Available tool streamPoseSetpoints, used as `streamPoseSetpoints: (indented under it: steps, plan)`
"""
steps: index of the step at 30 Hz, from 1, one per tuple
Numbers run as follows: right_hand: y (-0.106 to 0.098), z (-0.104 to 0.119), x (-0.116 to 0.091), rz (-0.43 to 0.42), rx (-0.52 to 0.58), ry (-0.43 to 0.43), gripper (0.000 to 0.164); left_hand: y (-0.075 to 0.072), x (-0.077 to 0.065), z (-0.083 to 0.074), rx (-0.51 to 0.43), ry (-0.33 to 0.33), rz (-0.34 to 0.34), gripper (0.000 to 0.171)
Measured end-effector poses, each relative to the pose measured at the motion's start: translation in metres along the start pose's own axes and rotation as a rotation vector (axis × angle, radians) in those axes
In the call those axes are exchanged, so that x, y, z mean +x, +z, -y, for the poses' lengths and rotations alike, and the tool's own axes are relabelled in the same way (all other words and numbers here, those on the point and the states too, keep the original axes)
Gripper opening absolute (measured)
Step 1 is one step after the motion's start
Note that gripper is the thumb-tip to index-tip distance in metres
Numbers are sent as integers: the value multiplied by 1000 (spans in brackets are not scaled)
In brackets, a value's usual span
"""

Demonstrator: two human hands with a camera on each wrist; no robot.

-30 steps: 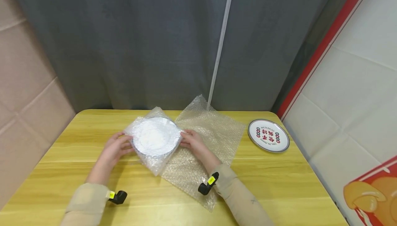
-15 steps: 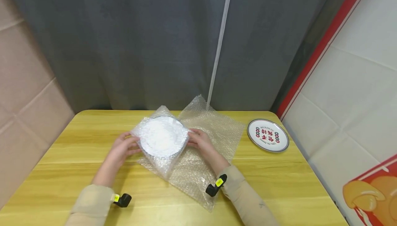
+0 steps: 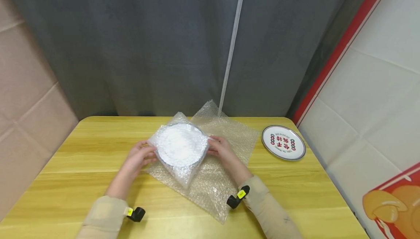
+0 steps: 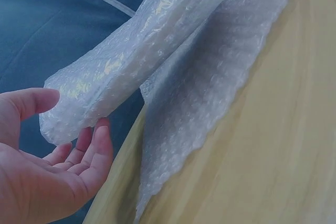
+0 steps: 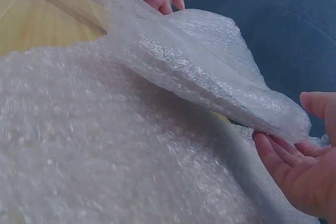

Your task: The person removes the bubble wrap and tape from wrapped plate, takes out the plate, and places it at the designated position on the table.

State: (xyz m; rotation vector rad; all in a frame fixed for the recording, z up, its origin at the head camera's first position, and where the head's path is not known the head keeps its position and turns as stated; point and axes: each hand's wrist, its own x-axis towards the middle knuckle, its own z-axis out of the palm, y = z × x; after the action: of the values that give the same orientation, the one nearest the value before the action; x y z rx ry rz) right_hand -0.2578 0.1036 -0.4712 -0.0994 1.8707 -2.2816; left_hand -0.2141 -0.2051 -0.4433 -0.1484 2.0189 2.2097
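A round plate wrapped in bubble wrap is held between both hands, its top shining white in the head view. My left hand grips the left edge, thumb above and fingers beneath, as the left wrist view shows. On the opposite edge, my right hand pinches the wrapping the same way. Under the bundle, a flat sheet of bubble wrap lies slantwise on the table. Both wrist views show the bundle raised over this sheet, whose middle is partly hidden by it in the head view.
An unwrapped white plate with red characters and a dark rim lies at the table's right side. The wooden table meets a grey curtain at the back. Light walls stand left and right.
Both hands have carried the wrapped plate to the right, so that it now lies over more of the bubble wrap sheet. The unwrapped plate has stayed in place.
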Motion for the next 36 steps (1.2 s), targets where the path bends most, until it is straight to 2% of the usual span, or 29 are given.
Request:
streamPoseSetpoints:
  steps: [6,19,28,36]
  plan:
    - [-12,3,-5,-18,-12,27,46,9,0,2,17,-3,23,62]
    - [-38,5,-10,-52,-86,32,51,27,8,10,25,-5,89,59]
    - [-54,4,-13,-73,-87,30,43,38,14,17,46,6,125,57]
    - [-64,3,-12,-96,-142,58,42,46,21,19,70,-13,135,64]
